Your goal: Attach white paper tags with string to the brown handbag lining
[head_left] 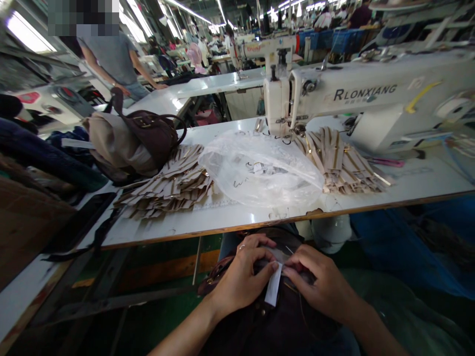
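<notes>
Low at the table's front edge, a dark maroon bag (256, 326) with a brass zipper lies across the lap. My left hand (248, 272), with a ring on one finger, pinches the top of a white label (273, 289) that hangs over the bag. Close beside it, my right hand (315, 279) has thumb and forefinger pressed together at the label's upper corner and the pale lining (278, 254). A thin light sliver shows above the right fingertips; what these fingers hold is too small to make out.
On the white table (178, 230) lie a clear plastic bag (267, 183) with small labels, zipper strips (166, 190) in a pile, and another strip bundle (341, 160). A sewing machine (334, 94) stands behind. Another bag (126, 138) sits left; a person (111, 59) stands beyond.
</notes>
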Tool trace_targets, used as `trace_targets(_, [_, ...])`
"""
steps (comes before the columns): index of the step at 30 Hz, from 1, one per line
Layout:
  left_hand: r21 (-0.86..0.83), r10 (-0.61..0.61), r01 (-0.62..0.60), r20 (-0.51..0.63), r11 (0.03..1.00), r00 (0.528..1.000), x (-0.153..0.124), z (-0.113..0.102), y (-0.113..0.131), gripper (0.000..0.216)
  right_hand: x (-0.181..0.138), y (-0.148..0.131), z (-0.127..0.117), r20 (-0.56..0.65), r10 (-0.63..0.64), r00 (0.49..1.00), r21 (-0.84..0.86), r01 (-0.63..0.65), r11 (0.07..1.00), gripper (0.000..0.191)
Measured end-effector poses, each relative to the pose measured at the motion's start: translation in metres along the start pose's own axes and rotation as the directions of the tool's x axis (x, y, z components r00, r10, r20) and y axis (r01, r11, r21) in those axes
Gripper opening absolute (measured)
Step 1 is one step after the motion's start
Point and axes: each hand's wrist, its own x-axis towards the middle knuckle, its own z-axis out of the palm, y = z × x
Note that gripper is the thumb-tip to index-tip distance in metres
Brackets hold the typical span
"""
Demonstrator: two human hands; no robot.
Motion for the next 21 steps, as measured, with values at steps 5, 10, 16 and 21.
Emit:
trace_targets(5, [0.027, -0.024, 0.025, -0.043, 0.999, 0.999, -0.002, 0.001, 0.009, 0.010, 0.004, 0.004, 0.005, -0.002, -0.020, 1.000, 0.020, 0.020, 1.000, 0.008])
trace_targets(10, [0.063, -0.121, 0.129, -0.127, 0.990, 0.984, -0.004, 0.008, 0.016, 0.013, 0.006, 0.002, 0.007, 0.000, 0.035, 0.999, 0.079, -0.035, 0.996, 0.005])
trace_targets(16, [0.078, -0.109, 0.123, -0.157, 0.989, 0.981, -0.006, 0.013, 0.014, 0.014, 0.006, -0.003, 0.009, -0.043, 0.033, 0.999, 0.112, -0.027, 0.993, 0.006])
trace_targets(21, [0.087, -0.094, 0.104, -0.115, 0.991, 0.989, -0.008, 0.010, 0.014, 0.014, 0.006, -0.002, 0.012, -0.079, 0.052, 0.996, 0.080, -0.046, 0.996, 0.010])
